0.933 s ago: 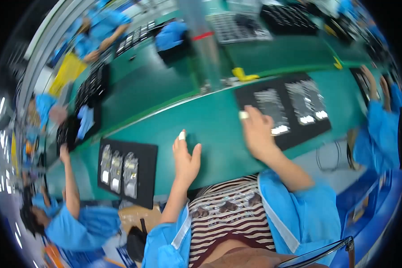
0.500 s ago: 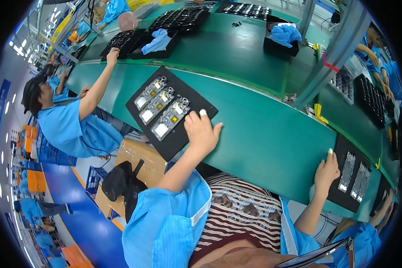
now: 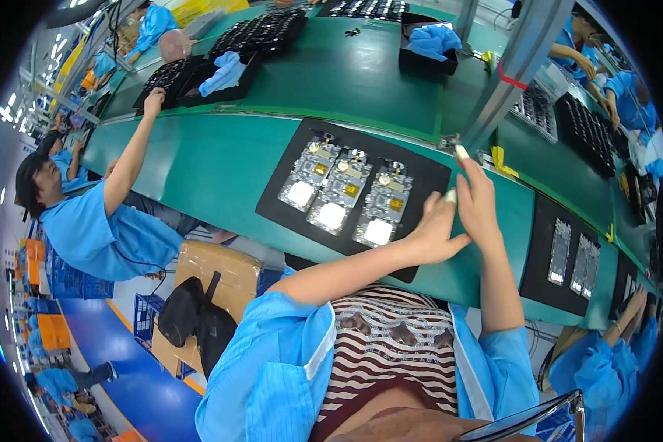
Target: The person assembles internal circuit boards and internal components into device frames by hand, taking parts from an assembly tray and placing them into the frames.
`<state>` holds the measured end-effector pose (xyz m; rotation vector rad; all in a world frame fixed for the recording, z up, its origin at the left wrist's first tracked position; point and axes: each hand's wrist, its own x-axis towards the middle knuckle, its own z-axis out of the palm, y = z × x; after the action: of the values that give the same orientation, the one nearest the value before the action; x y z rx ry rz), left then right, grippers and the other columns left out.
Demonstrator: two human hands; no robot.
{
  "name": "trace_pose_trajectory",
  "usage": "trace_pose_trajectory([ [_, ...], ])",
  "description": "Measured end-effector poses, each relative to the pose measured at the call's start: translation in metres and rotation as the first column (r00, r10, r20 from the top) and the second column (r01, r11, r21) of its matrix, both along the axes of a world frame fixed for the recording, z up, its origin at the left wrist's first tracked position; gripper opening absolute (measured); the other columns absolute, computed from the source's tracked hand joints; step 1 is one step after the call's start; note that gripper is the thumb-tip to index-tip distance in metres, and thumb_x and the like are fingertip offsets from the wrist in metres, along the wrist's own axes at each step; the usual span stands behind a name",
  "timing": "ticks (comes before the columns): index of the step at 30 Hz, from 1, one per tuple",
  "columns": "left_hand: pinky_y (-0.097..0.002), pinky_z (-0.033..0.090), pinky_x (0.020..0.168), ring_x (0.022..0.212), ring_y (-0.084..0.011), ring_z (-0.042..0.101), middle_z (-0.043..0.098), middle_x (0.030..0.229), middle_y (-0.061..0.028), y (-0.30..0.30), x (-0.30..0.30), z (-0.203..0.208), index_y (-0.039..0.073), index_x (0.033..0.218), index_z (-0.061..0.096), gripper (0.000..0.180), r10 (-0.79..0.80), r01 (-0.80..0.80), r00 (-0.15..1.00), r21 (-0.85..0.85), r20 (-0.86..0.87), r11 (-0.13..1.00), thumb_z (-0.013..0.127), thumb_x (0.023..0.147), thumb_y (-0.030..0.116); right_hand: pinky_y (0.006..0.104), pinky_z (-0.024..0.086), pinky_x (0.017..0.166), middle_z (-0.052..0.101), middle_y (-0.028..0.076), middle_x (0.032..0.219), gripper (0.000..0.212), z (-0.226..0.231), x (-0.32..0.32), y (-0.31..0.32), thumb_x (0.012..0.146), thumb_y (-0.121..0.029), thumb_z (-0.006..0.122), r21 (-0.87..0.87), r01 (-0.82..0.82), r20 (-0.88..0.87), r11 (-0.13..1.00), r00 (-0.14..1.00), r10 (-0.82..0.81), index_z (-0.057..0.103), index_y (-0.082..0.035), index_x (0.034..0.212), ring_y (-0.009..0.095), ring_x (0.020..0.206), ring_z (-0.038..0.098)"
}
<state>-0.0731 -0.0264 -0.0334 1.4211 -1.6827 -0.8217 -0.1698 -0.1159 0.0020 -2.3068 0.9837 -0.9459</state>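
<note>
A black mat lies on the green worktop in front of me. It bears three circuit boards side by side: a left one, a middle one and a right one. Each has a white square at its near end and a yellow patch. My left hand is over the mat's right edge, next to the right board, fingers extended. Close beside it is my right hand, open, with its fingers pointing away from me. Neither hand appears to hold anything; whether the left fingertips press the mat is unclear.
A second black mat with boards lies to the right. A metal post rises beyond my right hand. Across the far strip stand black trays and a black bin holding blue cloth. A co-worker reaches forward at left; others sit right.
The mat with three boards has slid right along the worktop, together with my left hand. My right hand has left the second mat's edge and come left beside my left hand.
</note>
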Motion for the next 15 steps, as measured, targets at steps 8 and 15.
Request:
trace_pose_trajectory([
  [8, -0.0513, 0.035, 0.091, 0.114, -0.0429, 0.040, 0.040, 0.124, -0.0274, 0.018, 0.012, 0.017, -0.005, 0.119, 0.049, 0.063, 0.429, -0.284, 0.751, -0.342, 0.502, 0.896, 0.077, 0.069, 0.021, 0.0257, 0.044, 0.089, 0.062, 0.007, 0.115, 0.036, -0.074, -0.032, -0.042, 0.093, -0.007, 0.051, 0.424, 0.064, 0.354, 0.903, 0.906, -0.230, 0.050, 0.004, 0.128, 0.011, 0.096, 0.056],
  [15, -0.0409, 0.049, 0.078, 0.092, -0.0345, 0.055, 0.053, 0.103, -0.0209, 0.017, 0.046, 0.020, -0.003, 0.099, 0.054, 0.042, 0.322, -0.375, 0.599, -0.098, 0.733, 0.922, 0.075, 0.073, 0.023, 0.0214, 0.044, 0.076, 0.062, 0.005, 0.111, 0.035, -0.047, -0.020, -0.023, 0.091, -0.006, 0.053, 0.321, 0.083, 0.259, 0.943, 0.951, -0.172, 0.053, 0.001, 0.126, 0.008, 0.088, 0.054],
])
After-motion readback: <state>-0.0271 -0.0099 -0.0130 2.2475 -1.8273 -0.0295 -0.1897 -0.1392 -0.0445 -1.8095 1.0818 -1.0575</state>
